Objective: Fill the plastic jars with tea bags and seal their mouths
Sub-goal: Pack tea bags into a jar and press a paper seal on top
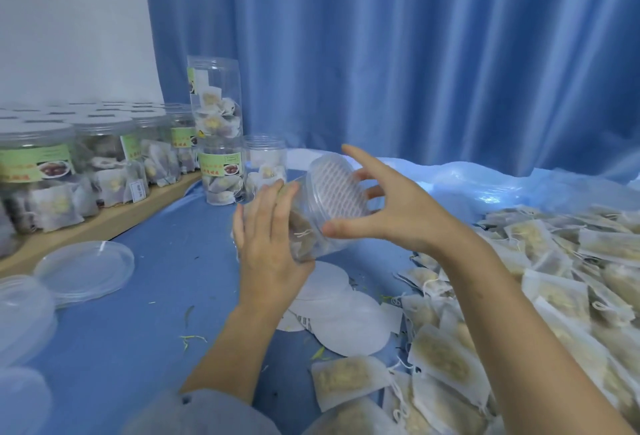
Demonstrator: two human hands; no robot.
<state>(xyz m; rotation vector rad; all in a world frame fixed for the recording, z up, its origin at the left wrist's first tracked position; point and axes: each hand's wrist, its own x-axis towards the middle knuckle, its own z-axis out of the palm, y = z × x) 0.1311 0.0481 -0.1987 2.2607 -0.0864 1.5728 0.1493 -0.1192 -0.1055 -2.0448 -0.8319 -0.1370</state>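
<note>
Right thumb tip [329, 228] pressing against the lower rim of the jar mouth, other fingers fanning wide and curving round the far rim, forefinger lifting clear above. Looking like turning or seating the closure, judging by that spread round the rim. Right hand [391, 213] touching only at the fingertips, palm staying off.

Left fingers [277, 199] lying nearly straight along the jar's side, left hand [266, 244] cradling the body from below and tilting it, mouth facing up and to the right. Tilting probably for meeting the right hand squarely and keeping the bags from slipping out.

Plastic jar [311, 227] riding in mid-air above the blue cloth [138, 313], tea bags showing through its wall. White patterned seal [341, 189] sitting across the mouth, apparently under a clear cap; hard telling which layer.

Directly beneath: white round liners [349, 327] overlapping on the cloth, ready for further mouths. To the right, heaping loose tea bags [554, 296] close by the right forearm, easy catching with the elbow. To the left, clear lids [85, 270] stacking near the wooden board [104, 223]. On that board, rows of filled labelled jars [38, 189]; beside them 2 jars stacking in a tower [216, 130], plus 1 open part-filled jar [265, 164] just beyond the left fingertips, likely toppling if nudged. Blue curtain [415, 54] hanging behind.
</note>
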